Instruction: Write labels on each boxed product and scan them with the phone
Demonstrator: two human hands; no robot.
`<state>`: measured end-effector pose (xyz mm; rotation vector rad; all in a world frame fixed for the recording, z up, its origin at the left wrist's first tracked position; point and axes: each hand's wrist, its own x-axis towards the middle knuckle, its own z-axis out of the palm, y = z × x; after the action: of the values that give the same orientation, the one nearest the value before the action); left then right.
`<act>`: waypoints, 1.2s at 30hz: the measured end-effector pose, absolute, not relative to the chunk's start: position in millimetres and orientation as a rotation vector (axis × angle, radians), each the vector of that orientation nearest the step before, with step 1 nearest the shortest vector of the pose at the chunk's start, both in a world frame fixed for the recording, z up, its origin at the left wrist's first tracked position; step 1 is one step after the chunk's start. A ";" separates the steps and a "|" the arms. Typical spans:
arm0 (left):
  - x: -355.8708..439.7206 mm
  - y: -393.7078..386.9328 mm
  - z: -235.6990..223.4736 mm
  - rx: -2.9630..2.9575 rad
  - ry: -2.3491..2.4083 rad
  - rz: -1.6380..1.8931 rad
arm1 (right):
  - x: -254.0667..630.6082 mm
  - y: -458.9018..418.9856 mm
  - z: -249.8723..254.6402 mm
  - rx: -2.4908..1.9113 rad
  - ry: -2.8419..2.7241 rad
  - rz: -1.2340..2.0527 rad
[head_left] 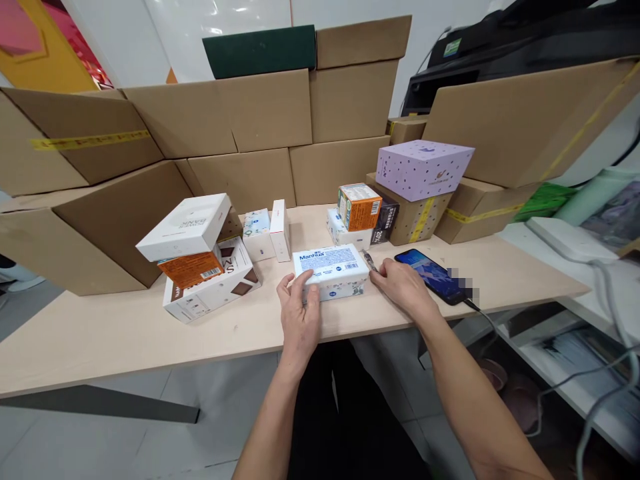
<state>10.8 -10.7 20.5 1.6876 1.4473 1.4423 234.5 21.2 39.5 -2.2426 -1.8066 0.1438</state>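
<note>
A white and blue tissue pack [333,263] with "Manhua" printed on top lies near the table's front edge. My left hand [303,310] is closed on its near left corner, with fingertips on the top edge and the front side. Just right of the pack, my right hand [400,283] rests on the table. Between its thumb and fingers is a small slim tool [369,261], metallic and dark; its exact kind is too small to make out. A phone [433,275] with a lit screen and a cable plugged in lies right of that hand.
At left, a white power bank box [185,223] tops a tilted stack. Behind the tissue pack stand small white boxes [257,233] and an orange box [361,207]. A lilac box [425,167] sits on a carton at right. Large cardboard cartons [215,120] wall the back.
</note>
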 end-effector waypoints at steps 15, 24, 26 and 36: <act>8.8 -12.5 21.4 1.657 1.418 1.512 | 242.5 14.3 22.2 -1.922 -1.615 0.023; 8.5 -13.1 20.0 1.714 1.394 1.585 | 209.9 -4.9 27.4 -1.468 -1.570 0.168; 7.5 -12.9 18.8 1.726 1.374 1.619 | 202.9 -5.0 27.4 -1.496 -1.590 0.195; 1.5 -15.2 15.3 1.483 1.282 1.848 | 198.7 -4.7 15.4 -1.371 -1.640 0.144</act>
<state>1.5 -15.2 15.3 1.4825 1.2823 1.8478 198.7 -4.7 15.4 -1.3706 -1.6402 0.1435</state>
